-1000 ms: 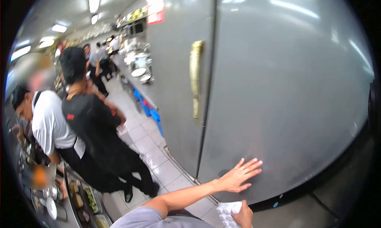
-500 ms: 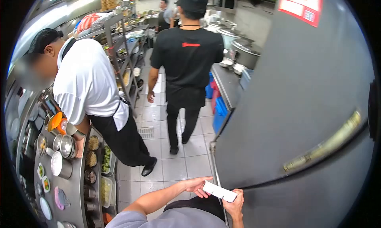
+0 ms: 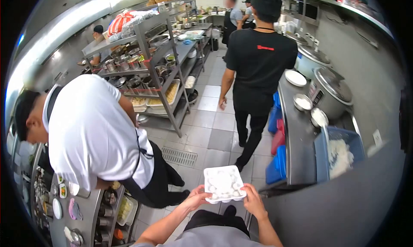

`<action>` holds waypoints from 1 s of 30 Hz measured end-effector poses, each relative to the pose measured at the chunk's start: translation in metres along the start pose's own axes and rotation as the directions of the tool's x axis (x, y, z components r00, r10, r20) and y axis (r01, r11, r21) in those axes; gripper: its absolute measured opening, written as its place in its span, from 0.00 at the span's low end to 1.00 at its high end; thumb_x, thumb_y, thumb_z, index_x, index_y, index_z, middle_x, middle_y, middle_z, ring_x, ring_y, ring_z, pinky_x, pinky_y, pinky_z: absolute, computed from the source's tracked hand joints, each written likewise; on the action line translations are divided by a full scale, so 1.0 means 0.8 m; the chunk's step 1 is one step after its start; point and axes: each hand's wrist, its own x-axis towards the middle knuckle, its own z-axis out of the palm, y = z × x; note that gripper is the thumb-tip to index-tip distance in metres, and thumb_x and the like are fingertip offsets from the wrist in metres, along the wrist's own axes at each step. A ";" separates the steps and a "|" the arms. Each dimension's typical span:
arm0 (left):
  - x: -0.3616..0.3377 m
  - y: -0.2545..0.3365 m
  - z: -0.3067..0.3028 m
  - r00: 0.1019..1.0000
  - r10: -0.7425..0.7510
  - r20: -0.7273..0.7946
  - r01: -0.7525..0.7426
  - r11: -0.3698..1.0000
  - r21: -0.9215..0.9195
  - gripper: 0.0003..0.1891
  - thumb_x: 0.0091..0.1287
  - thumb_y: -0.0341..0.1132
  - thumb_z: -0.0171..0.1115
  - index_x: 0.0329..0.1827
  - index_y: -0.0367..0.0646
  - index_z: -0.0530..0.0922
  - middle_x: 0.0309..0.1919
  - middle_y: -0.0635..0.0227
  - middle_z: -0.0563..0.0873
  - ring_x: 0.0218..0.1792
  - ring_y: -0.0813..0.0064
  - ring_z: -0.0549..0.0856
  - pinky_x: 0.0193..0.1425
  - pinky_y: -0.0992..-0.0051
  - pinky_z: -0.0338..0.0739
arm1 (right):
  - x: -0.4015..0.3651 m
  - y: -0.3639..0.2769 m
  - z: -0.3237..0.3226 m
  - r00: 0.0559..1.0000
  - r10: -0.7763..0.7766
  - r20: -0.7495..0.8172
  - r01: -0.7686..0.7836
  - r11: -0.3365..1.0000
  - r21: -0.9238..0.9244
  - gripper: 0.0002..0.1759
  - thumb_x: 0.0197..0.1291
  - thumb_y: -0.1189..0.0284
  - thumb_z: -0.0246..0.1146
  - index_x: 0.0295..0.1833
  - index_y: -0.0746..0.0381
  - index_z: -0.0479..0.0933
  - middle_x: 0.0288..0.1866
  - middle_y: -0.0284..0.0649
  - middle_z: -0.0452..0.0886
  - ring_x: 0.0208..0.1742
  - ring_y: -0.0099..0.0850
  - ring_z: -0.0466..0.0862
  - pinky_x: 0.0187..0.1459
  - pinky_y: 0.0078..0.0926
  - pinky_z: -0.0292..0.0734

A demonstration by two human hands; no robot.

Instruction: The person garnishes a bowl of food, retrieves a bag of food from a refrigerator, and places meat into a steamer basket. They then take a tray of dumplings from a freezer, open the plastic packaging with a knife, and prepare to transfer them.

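Observation:
A white square tray [image 3: 223,181] with small round white pieces in it is held in front of my body. My left hand [image 3: 197,199] grips its left edge, fingers closed on the rim. On the right edge, my right hand [image 3: 254,201] holds it the same way. The tray looks roughly level, above the tiled floor. What the white pieces are, I cannot tell.
A person in a white shirt [image 3: 92,126] bends over the left counter. Ahead, a person in black [image 3: 262,66] stands in the aisle. Metal shelves [image 3: 157,81] hold pots. On the right counter [image 3: 297,131] are rice cookers and a blue bin [image 3: 322,154].
My view has moved forward past the grey door. The white tray, edge-on before, now shows its contents, and my left hand has closed on it. The person in white bends lower.

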 end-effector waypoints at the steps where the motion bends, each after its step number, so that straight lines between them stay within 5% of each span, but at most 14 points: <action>1: 0.012 0.018 -0.010 0.993 0.105 -0.045 -0.105 0.994 0.007 0.29 0.61 0.25 0.69 0.64 0.38 0.67 0.53 0.59 0.83 0.51 0.65 0.86 0.53 0.63 0.85 | 0.037 0.029 0.013 0.996 0.065 0.066 -0.074 0.987 0.140 0.19 0.54 0.84 0.63 0.53 0.65 0.74 0.52 0.49 0.79 0.49 0.43 0.84 0.48 0.37 0.79; 3: 0.035 0.053 -0.027 0.959 0.237 -0.156 -0.237 0.971 0.020 0.28 0.61 0.23 0.68 0.64 0.38 0.68 0.53 0.59 0.83 0.52 0.67 0.85 0.53 0.64 0.85 | 0.107 0.076 0.040 0.982 0.104 0.155 -0.144 0.951 0.273 0.16 0.59 0.84 0.61 0.54 0.65 0.75 0.51 0.48 0.80 0.44 0.38 0.86 0.44 0.33 0.81; 6: 0.078 0.106 -0.040 0.932 0.278 -0.233 -0.297 0.954 -0.051 0.26 0.60 0.22 0.68 0.62 0.39 0.70 0.53 0.59 0.84 0.53 0.68 0.85 0.54 0.67 0.84 | 0.211 0.132 0.081 0.762 0.317 0.565 -0.624 0.593 0.508 0.15 0.70 0.71 0.62 0.59 0.63 0.75 0.53 0.41 0.81 0.44 0.25 0.85 0.43 0.27 0.82; 7: 0.101 0.118 -0.043 0.921 0.303 -0.246 -0.326 0.943 -0.061 0.26 0.61 0.22 0.68 0.62 0.39 0.70 0.52 0.59 0.84 0.51 0.69 0.85 0.52 0.67 0.84 | 0.244 0.144 0.093 0.682 0.252 0.686 -0.715 0.428 0.554 0.22 0.70 0.69 0.63 0.66 0.62 0.69 0.56 0.39 0.78 0.54 0.26 0.80 0.48 0.28 0.80; 8: 0.127 0.131 -0.048 0.909 0.328 -0.256 -0.355 0.932 -0.068 0.25 0.61 0.22 0.67 0.61 0.40 0.70 0.52 0.60 0.85 0.50 0.69 0.86 0.51 0.67 0.84 | 0.275 0.151 0.109 0.685 0.241 0.687 -0.709 0.438 0.553 0.22 0.70 0.69 0.63 0.66 0.62 0.69 0.56 0.39 0.78 0.54 0.26 0.80 0.48 0.28 0.80; 10: 0.191 0.151 -0.061 0.898 0.345 -0.274 -0.365 0.931 -0.025 0.21 0.63 0.24 0.69 0.58 0.43 0.73 0.50 0.64 0.86 0.46 0.74 0.86 0.42 0.72 0.83 | 0.323 0.167 0.142 0.598 0.107 0.794 -0.801 0.108 0.589 0.31 0.68 0.69 0.66 0.72 0.62 0.62 0.61 0.40 0.76 0.60 0.29 0.78 0.58 0.31 0.77; 11: 0.230 0.165 -0.071 0.899 0.336 -0.280 -0.350 0.937 -0.002 0.21 0.63 0.26 0.69 0.57 0.44 0.73 0.49 0.65 0.87 0.45 0.75 0.86 0.41 0.73 0.83 | 0.344 0.193 0.174 0.662 0.166 0.731 -0.749 0.173 0.639 0.35 0.65 0.73 0.67 0.74 0.62 0.59 0.64 0.40 0.74 0.64 0.32 0.76 0.65 0.35 0.73; 14: 0.331 0.243 -0.077 0.873 0.352 -0.336 -0.349 0.934 0.073 0.13 0.68 0.32 0.68 0.52 0.43 0.76 0.42 0.68 0.88 0.39 0.78 0.86 0.38 0.75 0.82 | 0.434 0.241 0.196 0.634 0.250 0.732 -0.771 0.129 0.623 0.37 0.63 0.77 0.67 0.74 0.63 0.58 0.66 0.41 0.74 0.66 0.33 0.75 0.67 0.37 0.71; 17: 0.413 0.337 -0.085 0.893 0.355 -0.278 -0.274 0.917 0.291 0.10 0.73 0.37 0.63 0.37 0.40 0.82 0.30 0.70 0.86 0.32 0.80 0.84 0.37 0.75 0.83 | 0.523 0.257 0.177 0.652 0.291 0.700 -0.749 0.099 0.655 0.36 0.62 0.80 0.66 0.73 0.63 0.60 0.64 0.42 0.76 0.64 0.33 0.77 0.65 0.35 0.73; 21: 0.539 0.449 -0.091 0.913 0.309 -0.266 -0.229 0.929 0.292 0.15 0.70 0.39 0.68 0.50 0.36 0.81 0.40 0.65 0.86 0.42 0.77 0.85 0.50 0.71 0.82 | 0.635 0.294 0.167 0.723 0.373 0.581 -0.648 0.074 0.758 0.34 0.61 0.82 0.67 0.71 0.64 0.62 0.61 0.43 0.77 0.60 0.33 0.79 0.62 0.35 0.76; 24: 0.624 0.533 -0.074 0.874 0.454 -0.172 -0.347 0.832 0.433 0.28 0.64 0.38 0.74 0.62 0.33 0.74 0.51 0.61 0.85 0.51 0.73 0.83 0.57 0.68 0.80 | 0.731 0.325 0.175 0.742 0.378 0.554 -0.624 0.086 0.777 0.37 0.57 0.83 0.69 0.71 0.64 0.60 0.61 0.44 0.76 0.60 0.33 0.79 0.62 0.35 0.76; 26: 0.689 0.582 -0.083 0.934 0.357 0.011 -0.337 0.870 0.360 0.38 0.59 0.35 0.77 0.69 0.34 0.67 0.57 0.60 0.82 0.56 0.71 0.82 0.61 0.67 0.78 | 0.795 0.358 0.188 0.756 0.367 0.543 -0.618 0.126 0.776 0.39 0.56 0.84 0.71 0.70 0.64 0.59 0.61 0.44 0.76 0.60 0.33 0.78 0.62 0.34 0.76; 30: 0.772 0.689 -0.084 0.914 0.393 -0.103 -0.354 0.895 0.271 0.28 0.65 0.32 0.72 0.66 0.33 0.72 0.55 0.60 0.84 0.54 0.74 0.83 0.59 0.72 0.79 | 0.946 0.416 0.211 0.767 0.275 0.580 -0.635 0.192 0.748 0.39 0.55 0.81 0.72 0.69 0.66 0.59 0.61 0.44 0.75 0.60 0.33 0.78 0.61 0.34 0.77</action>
